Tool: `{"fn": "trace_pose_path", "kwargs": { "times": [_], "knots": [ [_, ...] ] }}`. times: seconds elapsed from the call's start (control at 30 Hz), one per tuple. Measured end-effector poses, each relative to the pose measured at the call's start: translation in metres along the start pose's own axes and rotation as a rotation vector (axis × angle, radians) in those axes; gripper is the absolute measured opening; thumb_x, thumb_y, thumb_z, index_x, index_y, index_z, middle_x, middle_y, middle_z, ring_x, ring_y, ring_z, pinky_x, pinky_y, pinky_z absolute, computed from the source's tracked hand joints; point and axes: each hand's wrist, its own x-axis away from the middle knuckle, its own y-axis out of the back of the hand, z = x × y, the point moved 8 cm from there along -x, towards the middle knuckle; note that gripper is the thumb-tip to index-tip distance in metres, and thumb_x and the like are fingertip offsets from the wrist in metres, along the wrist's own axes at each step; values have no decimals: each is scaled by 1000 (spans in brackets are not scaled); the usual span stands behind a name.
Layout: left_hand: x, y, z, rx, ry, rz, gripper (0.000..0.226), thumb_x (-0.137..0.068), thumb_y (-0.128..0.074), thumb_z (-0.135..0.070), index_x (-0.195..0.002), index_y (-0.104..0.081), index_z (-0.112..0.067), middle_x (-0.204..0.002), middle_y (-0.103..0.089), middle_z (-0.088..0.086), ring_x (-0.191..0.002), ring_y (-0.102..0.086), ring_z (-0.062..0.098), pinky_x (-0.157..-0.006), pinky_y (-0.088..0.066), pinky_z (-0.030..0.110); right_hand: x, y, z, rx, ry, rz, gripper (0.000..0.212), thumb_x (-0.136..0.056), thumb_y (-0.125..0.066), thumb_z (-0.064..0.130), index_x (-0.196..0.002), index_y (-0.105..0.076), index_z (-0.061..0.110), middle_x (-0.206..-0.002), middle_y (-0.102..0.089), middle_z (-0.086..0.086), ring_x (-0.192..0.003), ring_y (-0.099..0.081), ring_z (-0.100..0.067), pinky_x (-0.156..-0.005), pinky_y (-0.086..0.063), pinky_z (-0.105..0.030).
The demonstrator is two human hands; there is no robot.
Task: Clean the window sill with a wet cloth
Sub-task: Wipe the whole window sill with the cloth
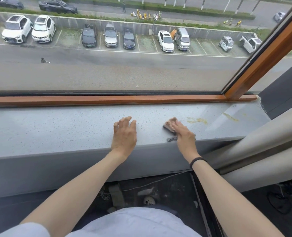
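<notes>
– Window sill (56, 130) condition: report surface and surroundings.

– Grey speckled slab, running the full width of the view. An orange-brown wooden frame (107, 99) borders its far edge. Behind the glass, seen from above: a road and a row of parked cars (110, 35).

– Soiling?

– Two yellowish marks. The first smear (197, 120) lies just right of the cloth, apart from it. The second smear (230, 117) lies nearer the right corner, on a glossy patch of the sill.

– Cloth location?

– The cloth (170, 124), pinkish-brown with a dark edge, lies flat on the sill, right of centre. A dark strand trails from it toward the sill's front edge.

– State of the hands?

– Right hand (184, 134): fingers straight, laid flat on the cloth, pressing it onto the sill. Nothing is pinched. A dark band (198, 161) circles that wrist.
Left hand (124, 134): palm down near the sill's centre, fingers spread and slightly arched, holding nothing. The heel of the palm sits at the front edge. Whether the fingertips touch the surface cannot be determined from this angle. The two hands are near each other but apart.

– Other items?

– A thick grey roll (261, 151) runs diagonally at the right, meeting the sill's front corner. Below the sill, a thin pale cable (152, 183) crosses a dark floor.
</notes>
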Motion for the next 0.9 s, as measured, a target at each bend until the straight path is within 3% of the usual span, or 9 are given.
{"fn": "trace_pose_path", "kwargs": {
  "times": [0.1,0.2,0.33,0.43,0.53,0.7,0.8,0.9],
  "knots": [
    [1,-3,-1,-10,-20,28,35,-76,-62,4,-109,-60,-8,-122,-56,14,-114,-52,30,-97,-28,40,4,-7,6,30,-119,-78,63,-85,-38,-20,-137,-49,15,-149,-37,-5,-142,-27,-19,-119,-17,-32],
    [2,-6,-4,-13,-43,33,34,-77,-58,4,-108,-59,-7,-123,-56,15,-116,-52,30,-96,-24,39,18,-29,35,28,36,-4,68,-84,-39,-20,-139,-46,19,-148,-32,3,-142,-22,-12,-118,-10,-25],
    [1,-7,-7,-39,-58,32,31,-78,-59,2,-107,-60,-9,-124,-56,12,-117,-52,28,-99,-23,40,13,-22,23,7,170,139,62,-87,-42,-18,-138,-47,17,-149,-36,-2,-142,-27,-14,-117,-12,-23],
    [2,-4,-5,-58,-44,21,30,-77,-60,3,-105,-59,-10,-123,-56,12,-116,-52,27,-100,-23,40,-10,4,-10,30,20,39,60,-87,-39,-19,-136,-50,14,-147,-39,-6,-140,-31,-18,-117,-19,-27],
    [9,-1,-4,-86,-35,6,28,-76,-62,2,-101,-60,-11,-119,-58,12,-113,-55,27,-98,-24,39,-11,6,-6,34,-102,-48,67,-79,-35,-24,-136,-50,9,-148,-39,-8,-140,-31,-19,-114,-15,-19],
    [13,2,-9,-165,-52,-34,26,-75,-65,0,-99,-62,-10,-110,-62,14,-101,-60,30,-94,-27,40,0,-11,5,0,269,188,73,-78,-38,-27,-136,-50,16,-147,-40,-3,-139,-32,-14,-115,-16,-19],
    [14,6,-6,-234,-49,-38,28,-73,-66,1,-99,-62,-10,-107,-62,14,-97,-61,31,-93,-27,41,-30,12,-29,-50,181,213,68,-76,-36,-27,-128,-58,11,-144,-44,-5,-136,-38,-17,-115,-22,-22],
    [13,4,-6,-328,-32,5,28,-71,-67,3,-95,-62,-10,-103,-62,13,-93,-62,30,-92,-26,41,-40,16,-30,-7,152,186,67,-76,-37,-26,-131,-56,8,-145,-42,-8,-138,-36,-20,-116,-22,-25]
  ]
}}
